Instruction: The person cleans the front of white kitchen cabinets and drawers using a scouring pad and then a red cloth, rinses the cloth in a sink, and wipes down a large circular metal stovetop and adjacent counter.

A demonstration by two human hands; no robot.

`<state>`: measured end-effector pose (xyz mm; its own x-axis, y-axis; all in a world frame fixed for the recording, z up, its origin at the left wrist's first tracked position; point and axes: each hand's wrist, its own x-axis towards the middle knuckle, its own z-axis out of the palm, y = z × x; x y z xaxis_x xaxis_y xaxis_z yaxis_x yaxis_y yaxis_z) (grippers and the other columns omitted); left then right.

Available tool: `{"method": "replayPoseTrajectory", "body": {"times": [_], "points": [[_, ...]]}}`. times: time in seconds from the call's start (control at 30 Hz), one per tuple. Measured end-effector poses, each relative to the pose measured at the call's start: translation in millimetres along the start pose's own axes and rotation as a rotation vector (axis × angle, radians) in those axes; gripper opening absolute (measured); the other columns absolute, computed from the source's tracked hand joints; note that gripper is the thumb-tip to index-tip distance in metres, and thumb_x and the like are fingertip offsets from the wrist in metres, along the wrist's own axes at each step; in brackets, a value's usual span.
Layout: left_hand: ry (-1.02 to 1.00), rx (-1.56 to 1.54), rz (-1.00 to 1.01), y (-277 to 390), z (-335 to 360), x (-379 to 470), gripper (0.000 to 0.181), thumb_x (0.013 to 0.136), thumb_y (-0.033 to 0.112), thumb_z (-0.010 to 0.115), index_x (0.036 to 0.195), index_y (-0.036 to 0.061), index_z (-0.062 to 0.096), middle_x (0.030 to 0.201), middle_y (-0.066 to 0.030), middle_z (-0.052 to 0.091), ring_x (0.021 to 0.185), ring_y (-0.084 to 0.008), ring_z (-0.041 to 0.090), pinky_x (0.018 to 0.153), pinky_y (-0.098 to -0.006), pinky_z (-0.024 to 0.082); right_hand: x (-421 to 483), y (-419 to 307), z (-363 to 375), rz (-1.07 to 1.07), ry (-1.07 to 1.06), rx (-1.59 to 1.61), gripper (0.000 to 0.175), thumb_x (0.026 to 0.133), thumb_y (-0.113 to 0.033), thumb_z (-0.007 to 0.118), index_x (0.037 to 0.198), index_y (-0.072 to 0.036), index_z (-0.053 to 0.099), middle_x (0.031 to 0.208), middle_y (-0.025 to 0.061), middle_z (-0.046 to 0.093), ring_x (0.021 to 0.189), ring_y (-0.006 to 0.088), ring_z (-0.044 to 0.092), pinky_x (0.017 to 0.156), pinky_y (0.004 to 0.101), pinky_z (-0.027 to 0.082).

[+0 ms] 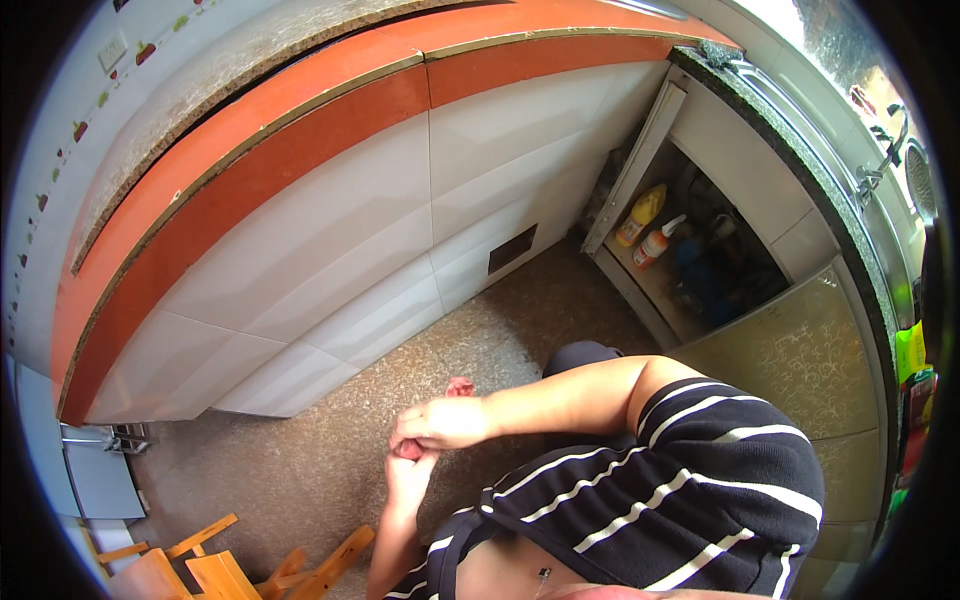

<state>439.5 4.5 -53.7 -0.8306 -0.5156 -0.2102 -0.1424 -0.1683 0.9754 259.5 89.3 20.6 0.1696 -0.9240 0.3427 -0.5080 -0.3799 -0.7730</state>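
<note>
My right hand (450, 421) reaches in from the right, its fingers curled over a small pinkish-red thing (460, 387) that sticks out past the far side of the hand. More of the same colour shows between the two hands. My left hand (409, 469) comes up from below and meets the right fingers around it. Both hands are in front of my body, above the brown speckled floor (315, 442). Most of the thing is hidden by the fingers, so I cannot tell whether it is a cloth or something else.
A white-tiled counter front (322, 217) with an orange ledge (300, 75) runs ahead. To the right, an open cupboard (630, 277) under the sink holds a yellow bottle (641, 216) and an orange spray bottle (657, 244). Wooden stools (217, 574) stand at lower left.
</note>
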Motion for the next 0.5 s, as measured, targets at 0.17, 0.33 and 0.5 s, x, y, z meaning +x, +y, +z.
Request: {"method": "replayPoseTrajectory", "body": {"times": [0.17,0.33,0.5], "points": [[0.319,0.666,0.192,28,-15,-5,0.026,0.081,0.016,0.08,0.091,-0.0009,0.063,0.087,-0.0163,0.071,0.076,-0.0216,0.067,0.073,-0.0387,0.054,-9,0,-46,0.329,-0.326,-0.287,0.059,0.081,-0.034,0.075,0.131,-0.01,0.056,0.108,0.017,0.068,0.092,0.0381,0.069,0.079,0.0465,0.055],[0.188,0.356,0.103,66,24,-17,0.021,0.088,0.009,0.073,0.102,0.0002,0.061,0.084,-0.0077,0.066,0.075,-0.0181,0.064,0.073,-0.0344,0.054,-8,44,-40,0.718,-0.304,-0.572,0.034,0.083,-0.041,0.07,0.084,-0.008,0.07,0.082,0.018,0.072,0.078,0.0371,0.071,0.07,0.0472,0.057],[-0.102,-0.218,0.13,67,43,-23,0.037,0.094,0.007,0.069,0.126,-0.002,0.052,0.109,-0.0046,0.061,0.098,-0.0135,0.059,0.091,-0.0294,0.049,-9,40,-16,0.897,-0.19,0.121,0.035,0.092,-0.038,0.056,0.089,-0.008,0.073,0.082,0.0161,0.074,0.074,0.0318,0.073,0.071,0.0423,0.059]]}}
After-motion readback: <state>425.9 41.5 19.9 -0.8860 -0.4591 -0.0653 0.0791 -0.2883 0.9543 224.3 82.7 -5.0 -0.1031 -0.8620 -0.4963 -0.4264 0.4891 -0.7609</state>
